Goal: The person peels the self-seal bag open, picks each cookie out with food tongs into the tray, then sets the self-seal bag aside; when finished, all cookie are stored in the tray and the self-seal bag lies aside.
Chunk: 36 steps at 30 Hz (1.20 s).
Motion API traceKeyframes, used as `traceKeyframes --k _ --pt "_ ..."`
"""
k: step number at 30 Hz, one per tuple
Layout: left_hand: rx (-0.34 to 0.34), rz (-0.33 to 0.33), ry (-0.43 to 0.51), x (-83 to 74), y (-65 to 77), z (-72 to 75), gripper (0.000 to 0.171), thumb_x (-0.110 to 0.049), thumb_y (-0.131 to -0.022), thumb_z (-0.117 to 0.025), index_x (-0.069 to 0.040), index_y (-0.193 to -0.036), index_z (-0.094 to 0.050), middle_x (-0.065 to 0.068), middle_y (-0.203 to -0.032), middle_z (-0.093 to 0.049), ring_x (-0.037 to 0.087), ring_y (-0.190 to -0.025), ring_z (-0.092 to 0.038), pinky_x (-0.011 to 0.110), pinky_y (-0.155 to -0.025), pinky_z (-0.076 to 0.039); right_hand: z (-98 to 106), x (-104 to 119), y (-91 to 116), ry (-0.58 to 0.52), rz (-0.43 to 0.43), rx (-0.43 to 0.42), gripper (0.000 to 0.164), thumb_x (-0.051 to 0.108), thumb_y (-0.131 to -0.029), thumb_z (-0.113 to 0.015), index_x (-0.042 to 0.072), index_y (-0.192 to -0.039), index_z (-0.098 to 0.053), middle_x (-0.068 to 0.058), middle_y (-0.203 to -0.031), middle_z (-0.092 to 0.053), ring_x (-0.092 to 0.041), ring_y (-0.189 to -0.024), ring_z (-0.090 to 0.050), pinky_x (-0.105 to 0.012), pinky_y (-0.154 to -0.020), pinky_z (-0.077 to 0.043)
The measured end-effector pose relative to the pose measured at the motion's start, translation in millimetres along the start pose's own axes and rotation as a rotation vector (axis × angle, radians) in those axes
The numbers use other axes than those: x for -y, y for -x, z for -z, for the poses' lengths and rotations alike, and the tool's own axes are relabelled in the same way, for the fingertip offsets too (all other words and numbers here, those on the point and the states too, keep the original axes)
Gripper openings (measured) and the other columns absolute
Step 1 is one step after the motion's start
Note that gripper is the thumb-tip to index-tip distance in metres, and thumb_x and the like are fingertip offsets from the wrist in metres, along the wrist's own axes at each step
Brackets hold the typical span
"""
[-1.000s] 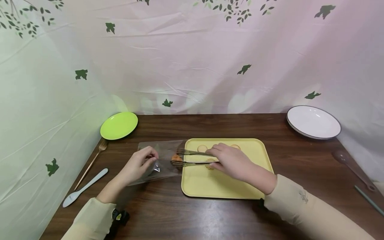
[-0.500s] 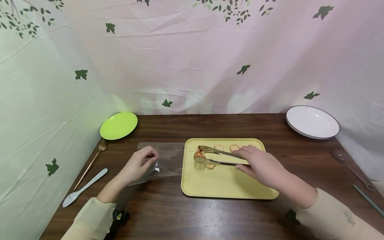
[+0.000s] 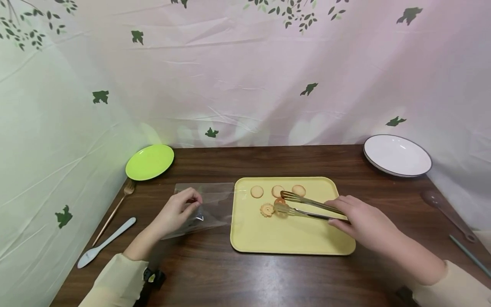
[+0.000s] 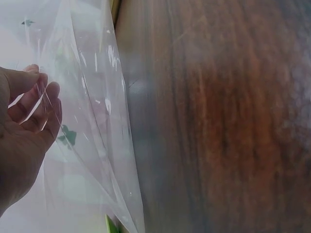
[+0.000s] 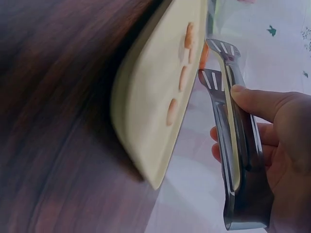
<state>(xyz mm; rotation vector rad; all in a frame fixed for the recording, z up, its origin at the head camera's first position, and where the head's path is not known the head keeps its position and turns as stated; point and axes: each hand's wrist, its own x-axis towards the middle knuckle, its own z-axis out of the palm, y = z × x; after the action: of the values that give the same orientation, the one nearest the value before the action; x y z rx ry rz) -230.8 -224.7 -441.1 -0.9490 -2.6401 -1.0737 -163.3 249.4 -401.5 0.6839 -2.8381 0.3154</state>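
Note:
In the head view my left hand point(image 3: 177, 212) pinches a clear plastic bag point(image 3: 218, 202), which lies on the table left of the yellow tray point(image 3: 291, 238). The left wrist view has thumb and fingertips together on the thin film point(image 4: 104, 111). My right hand point(image 3: 366, 221) holds metal serving tongs point(image 3: 312, 202), their slotted tips over the tray around an orange-brown cookie point(image 3: 280, 201). On the tray lie pale round cookies point(image 3: 257, 192) along the back and a scalloped cookie point(image 3: 266, 209) just left of the tong tips.
A green plate point(image 3: 150, 162) stands at the back left, a white dish point(image 3: 397, 155) at the back right. A copper-coloured fork point(image 3: 114, 213) and a pale spatula point(image 3: 107, 244) lie along the left edge. At the right are a clear brown spoon point(image 3: 446, 215) and a grey-green stick point(image 3: 469, 256).
My right hand has moved right, carrying the tongs and the orange-brown cookie from over the bag to over the tray. My left hand stays on the bag.

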Motion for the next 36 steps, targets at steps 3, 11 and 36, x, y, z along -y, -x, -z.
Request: traceKeyframes --k 3,11,36 --pt "0.0 -0.002 -0.001 0.4 -0.5 -0.1 0.005 -0.008 -0.092 -0.061 -0.012 -0.095 -0.059 0.002 -0.089 -0.059 0.007 -0.081 -0.057 0.029 -0.074 -0.055 -0.6 -3.7 3.8 0.009 -0.012 0.011 0.04 0.028 -0.079 -0.077 0.012 -0.114 -0.065 -0.004 -0.107 -0.065 -0.021 -0.096 -0.062 -0.043 -0.071 -0.053" --pt "0.014 0.017 -0.01 1.7 0.3 1.3 0.008 -0.005 -0.091 -0.061 -0.011 -0.096 -0.059 0.0 -0.091 -0.059 0.006 -0.083 -0.058 0.029 -0.075 -0.055 -3.7 -5.7 7.4 0.014 -0.033 0.03 0.041 0.029 -0.08 -0.076 0.01 -0.115 -0.065 -0.006 -0.106 -0.065 -0.023 -0.097 -0.063 -0.044 -0.072 -0.053" --pt "0.205 0.049 -0.149 24.9 -9.8 4.2 0.012 -0.004 -0.089 -0.064 -0.015 -0.088 -0.058 -0.008 -0.087 -0.056 0.007 -0.081 -0.056 0.029 -0.069 -0.05 -0.5 -51.4 51.5 -0.154 -0.396 -0.163 0.061 0.034 -0.085 -0.071 -0.004 -0.127 -0.049 -0.028 -0.112 -0.055 -0.045 -0.103 -0.05 -0.057 -0.08 -0.037"
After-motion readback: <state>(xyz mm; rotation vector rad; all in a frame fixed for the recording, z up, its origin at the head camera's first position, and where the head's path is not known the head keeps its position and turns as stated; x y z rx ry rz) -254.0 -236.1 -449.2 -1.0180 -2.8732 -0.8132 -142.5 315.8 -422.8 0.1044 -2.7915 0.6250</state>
